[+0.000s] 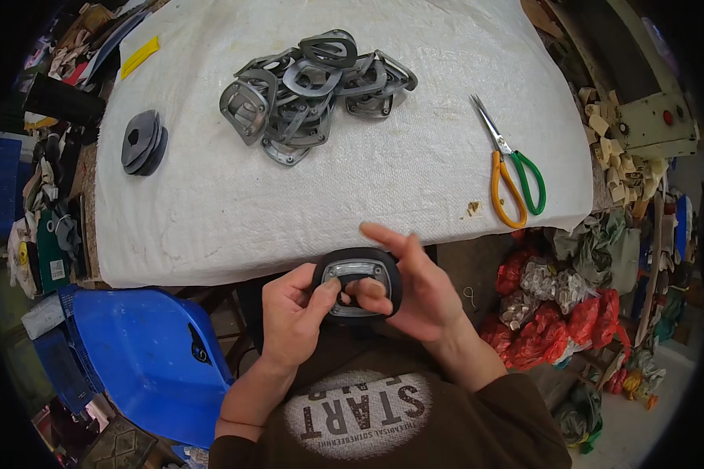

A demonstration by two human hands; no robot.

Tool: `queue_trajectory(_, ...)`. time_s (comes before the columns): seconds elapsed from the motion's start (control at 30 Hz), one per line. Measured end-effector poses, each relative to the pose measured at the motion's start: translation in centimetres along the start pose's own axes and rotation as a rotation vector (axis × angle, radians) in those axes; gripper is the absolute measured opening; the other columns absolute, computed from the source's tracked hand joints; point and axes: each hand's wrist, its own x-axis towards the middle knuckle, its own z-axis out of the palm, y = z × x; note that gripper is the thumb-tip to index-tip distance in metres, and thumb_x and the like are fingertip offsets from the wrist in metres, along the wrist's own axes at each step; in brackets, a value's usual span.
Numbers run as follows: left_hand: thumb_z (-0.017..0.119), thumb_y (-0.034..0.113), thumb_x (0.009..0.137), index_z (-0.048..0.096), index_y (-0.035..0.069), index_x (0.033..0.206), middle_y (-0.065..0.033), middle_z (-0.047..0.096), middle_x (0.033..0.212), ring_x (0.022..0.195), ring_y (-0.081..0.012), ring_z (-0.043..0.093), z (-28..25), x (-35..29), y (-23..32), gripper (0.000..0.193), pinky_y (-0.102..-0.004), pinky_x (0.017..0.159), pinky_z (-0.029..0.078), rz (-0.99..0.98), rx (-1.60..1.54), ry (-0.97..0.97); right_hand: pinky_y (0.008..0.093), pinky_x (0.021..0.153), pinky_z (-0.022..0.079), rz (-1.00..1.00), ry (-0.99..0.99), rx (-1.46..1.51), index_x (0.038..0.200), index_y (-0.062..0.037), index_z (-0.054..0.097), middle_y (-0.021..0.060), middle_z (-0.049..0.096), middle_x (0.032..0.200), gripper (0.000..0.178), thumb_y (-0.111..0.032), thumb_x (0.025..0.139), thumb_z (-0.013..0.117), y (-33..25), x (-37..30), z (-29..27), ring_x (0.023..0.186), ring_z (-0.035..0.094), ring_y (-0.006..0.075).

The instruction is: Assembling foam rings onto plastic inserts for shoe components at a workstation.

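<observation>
In front of my body, at the near table edge, I hold a rounded rectangular frame [358, 267] with a black outer rim and a shiny grey inner ring. My left hand [291, 320] pinches its left side, thumb on the inner ring. On the right side, my right hand [429, 301] has one finger stretched out and away, while other fingertips curl at the frame's opening. Farther off on the table lies a pile of similar grey frames [309, 94]. A small stack of dark grey flat pieces [142, 144] sits at the left.
Scissors [510, 168] with orange and green handles lie on the white woven sheet [211, 211] at the right. A yellow strip [140, 57] is at the far left. Below the table stand a blue plastic chair [145, 352] and, at right, red plastic bags [536, 340].
</observation>
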Motion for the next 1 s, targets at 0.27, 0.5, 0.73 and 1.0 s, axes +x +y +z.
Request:
queue_trajectory(0.27,0.053,0.004,0.085,0.06,-0.005,0.084,-0.0032,0.06,0.072,0.064,-0.0055,0.051,0.3,-0.1,0.4,0.011,-0.0195,0.058,0.041,0.099,0.242,0.095,0.032,0.089,0.04,-0.216,0.226,-0.645,0.133,-0.0041,0.031,0.0117,0.056,0.103,0.052,-0.019,0.089,0.053,0.2,-0.1,0.7,0.094,0.056,0.0192)
queue_trajectory(0.5,0.058,0.003,0.08,0.059,-0.003,0.073,-0.0042,0.053,0.06,0.054,-0.0051,0.045,0.5,0.0,-0.7,0.009,-0.0209,0.049,0.037,0.263,0.415,0.151,0.028,0.078,0.046,-0.467,0.302,-1.427,0.121,0.0015,0.044,0.0128,0.058,0.097,0.05,0.0,0.075,0.064,0.8,-0.1,0.3,0.088,0.058,0.0157)
queue_trajectory(0.73,0.056,0.003,0.082,0.059,-0.004,0.076,-0.0017,0.054,0.064,0.057,-0.0037,0.045,0.9,-0.6,-0.5,0.01,-0.0196,0.049,0.036,0.217,0.339,0.131,0.0243,0.07,0.048,-0.517,0.327,-1.196,0.11,0.0028,0.05,0.009,0.061,0.088,0.038,0.001,0.076,0.066,1.0,-0.6,0.3,0.08,0.059,0.0119)
queue_trajectory(1.0,0.055,0.005,0.085,0.059,-0.005,0.081,-0.0003,0.055,0.068,0.058,-0.0023,0.043,1.6,-0.3,-0.3,0.011,-0.0183,0.049,0.036,0.176,0.277,0.134,0.0244,0.069,0.049,-0.369,0.37,-0.778,0.1,0.0017,0.049,0.0097,0.061,0.087,0.028,0.004,0.076,0.063,0.5,-0.2,0.0,0.076,0.059,0.0121)
